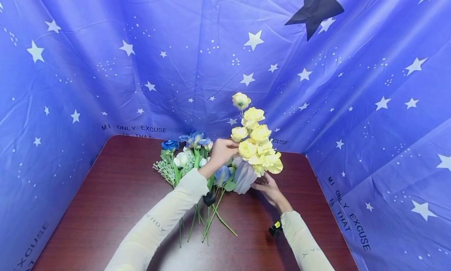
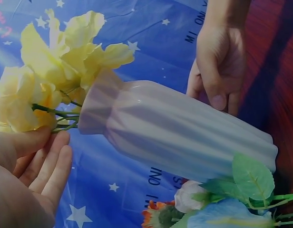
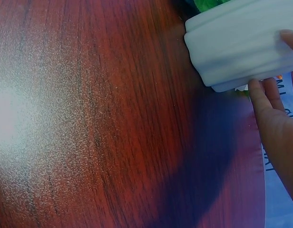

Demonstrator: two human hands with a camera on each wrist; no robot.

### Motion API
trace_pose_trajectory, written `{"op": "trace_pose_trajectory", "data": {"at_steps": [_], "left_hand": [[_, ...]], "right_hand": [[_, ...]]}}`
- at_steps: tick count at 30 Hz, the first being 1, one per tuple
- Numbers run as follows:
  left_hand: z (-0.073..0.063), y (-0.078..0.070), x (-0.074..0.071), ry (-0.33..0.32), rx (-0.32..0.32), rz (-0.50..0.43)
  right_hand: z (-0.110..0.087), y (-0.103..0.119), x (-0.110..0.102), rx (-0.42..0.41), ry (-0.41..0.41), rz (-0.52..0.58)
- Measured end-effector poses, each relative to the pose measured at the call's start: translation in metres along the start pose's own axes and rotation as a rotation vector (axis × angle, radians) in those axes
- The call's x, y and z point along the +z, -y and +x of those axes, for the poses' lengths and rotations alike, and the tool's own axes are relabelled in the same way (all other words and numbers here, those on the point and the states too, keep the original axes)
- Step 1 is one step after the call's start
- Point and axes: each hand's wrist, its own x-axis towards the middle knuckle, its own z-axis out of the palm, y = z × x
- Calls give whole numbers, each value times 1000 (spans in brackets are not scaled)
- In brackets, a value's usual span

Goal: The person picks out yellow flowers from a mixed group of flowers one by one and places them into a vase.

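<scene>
A pale fluted vase (image 1: 244,177) stands on the table with a bunch of yellow flowers (image 1: 260,133) rising from its mouth. My left hand (image 1: 222,152) is at the left of the blooms. In the left wrist view, its thumb and fingers pinch green flower stems (image 2: 65,118) just above the vase's rim. Low on the other side, my right hand (image 1: 269,189) holds the vase's body between thumb and fingers. The right wrist view shows its fingers (image 3: 260,97) against the white wall of the vase; part of that hand is cut off by the frame edge.
Left of the vase, several blue flowers (image 1: 194,139), white flowers (image 1: 181,159) and green sprigs lie on the brown table (image 1: 116,192), stems toward me. An orange flower (image 2: 158,213) shows beside the vase. A blue star-printed curtain (image 1: 197,67) surrounds the table.
</scene>
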Motion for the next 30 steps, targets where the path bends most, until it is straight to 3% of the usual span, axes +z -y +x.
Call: {"op": "trace_pose_trajectory", "data": {"at_steps": [4, 16, 24, 30], "left_hand": [[3, -2, -2, 25, -38, -5], [8, -14, -7, 125, -220, -151], [9, -16, -3, 111, -238, -86], [8, -15, 0, 123, -291, -150]], "right_hand": [[0, -1, -1, -10, 6, -3], [-1, 0, 2, -4, -19, -12], [-1, 0, 3, -17, -22, -8], [-1, -1, 3, -37, -11, -3]]}}
